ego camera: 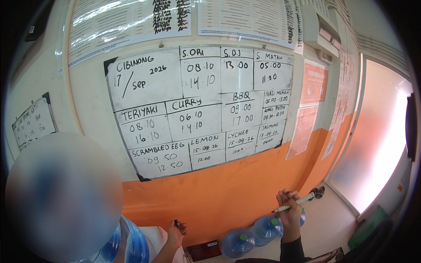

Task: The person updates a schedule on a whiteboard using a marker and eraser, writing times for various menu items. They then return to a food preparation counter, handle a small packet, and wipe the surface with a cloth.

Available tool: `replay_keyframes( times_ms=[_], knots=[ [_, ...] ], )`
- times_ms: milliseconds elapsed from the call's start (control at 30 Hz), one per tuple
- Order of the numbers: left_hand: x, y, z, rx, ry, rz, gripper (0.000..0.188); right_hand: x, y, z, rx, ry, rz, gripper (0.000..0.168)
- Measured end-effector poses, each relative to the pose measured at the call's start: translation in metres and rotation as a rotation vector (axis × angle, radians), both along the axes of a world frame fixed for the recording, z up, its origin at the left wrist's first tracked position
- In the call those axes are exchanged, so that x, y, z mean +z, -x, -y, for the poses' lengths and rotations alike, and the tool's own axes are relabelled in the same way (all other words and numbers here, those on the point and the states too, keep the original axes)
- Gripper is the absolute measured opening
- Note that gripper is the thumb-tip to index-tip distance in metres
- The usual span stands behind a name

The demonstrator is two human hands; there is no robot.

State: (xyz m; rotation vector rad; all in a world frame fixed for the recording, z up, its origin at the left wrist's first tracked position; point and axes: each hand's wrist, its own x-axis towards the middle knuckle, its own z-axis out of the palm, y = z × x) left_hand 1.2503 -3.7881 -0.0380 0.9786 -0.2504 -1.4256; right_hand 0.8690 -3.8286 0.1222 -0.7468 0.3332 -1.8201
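Observation:
My right hand (290,213) holds a white marker pen (297,202) between the fingers, its dark tip pointing left, away from the wall-mounted whiteboard (148,92). In my left hand (176,235), lower and further left, is a small black piece (176,222) that looks like the marker's cap. Both hands are below the whiteboard and apart from it. The board hangs on the wall, ruled with black lines into boxes of handwritten words, dates and times. Some of its handwriting looks fainter than the rest.
Large blue water bottles (238,245) with green caps stand along the orange wall base (210,197). A dark red flat item (204,251) lies beside them. Shoes (317,192) sit near a bright frosted door (371,138). A blurred patch covers the left side, above a blue bottle (136,243).

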Motion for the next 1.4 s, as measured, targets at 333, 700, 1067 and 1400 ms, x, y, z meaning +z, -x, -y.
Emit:
replay_keyframes(
  times_ms=[333, 700, 1067, 1400],
  knots=[
    [0.0, 0.0, -0.001, -0.027, 0.055, -0.016, 0.041, 0.041, -0.01, 0.031, -0.185, 0.219, -0.237, 0.022],
    [-0.005, -0.008, 0.006, -0.012, 0.042, 0.032, 0.042, 0.247, -0.1, 0.141, -0.659, 0.739, -0.723, 0.018],
    [0.0, -0.005, 0.007, -0.011, -0.012, 0.073, 0.044, 0.253, -0.116, 0.167, -0.702, 0.754, -0.791, 0.014],
    [-0.008, -0.01, 0.008, -0.027, -0.011, 0.06, 0.043, 0.256, -0.115, 0.17, -0.712, 0.707, -0.757, 0.013]
  ],
)
